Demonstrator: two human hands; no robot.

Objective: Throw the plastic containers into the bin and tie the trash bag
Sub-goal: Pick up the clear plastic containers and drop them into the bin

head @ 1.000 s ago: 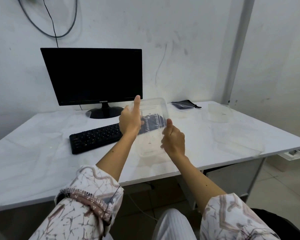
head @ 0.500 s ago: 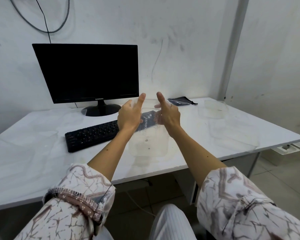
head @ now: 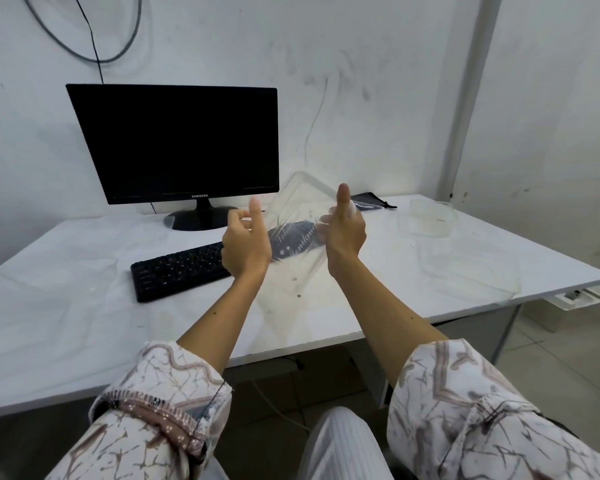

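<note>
white laminate covers the desk (head: 84, 306), the broadest thing in view, with a black monitor (head: 177, 143) at the back and a black keyboard (head: 181, 271) in front of it. clear plastic, thin and glossy, makes up the container (head: 302, 209) held up above the middle of the desk: it is a shallow rectangular tray with rounded corners, so transparent that the desk and wall show through it, and a dark label with pale script runs across its face. it is tilted, its top edge leaning away toward the wall and to the right. two more clear containers lie on the right part of the desk, a round tub (head: 426, 220) near the back and a flat rectangular one (head: 471, 268) nearer the front edge

compared with half a second ago the tray is turned more on the slant and stands higher, and the left hand (head: 245, 245) has come off it: then both thumbs stood up against its upper rim, now only the right one does

the right hand (head: 345, 233) grips the tray's right edge, thumb upright on the near face and fingers curled behind the plastic. the left hand sits just beside the tray's left edge, fingers loosely curled and thumb raised, holding nothing; whether a fingertip touches the plastic cannot be told. the tray lies between the two hands, reaching above and below them
</note>
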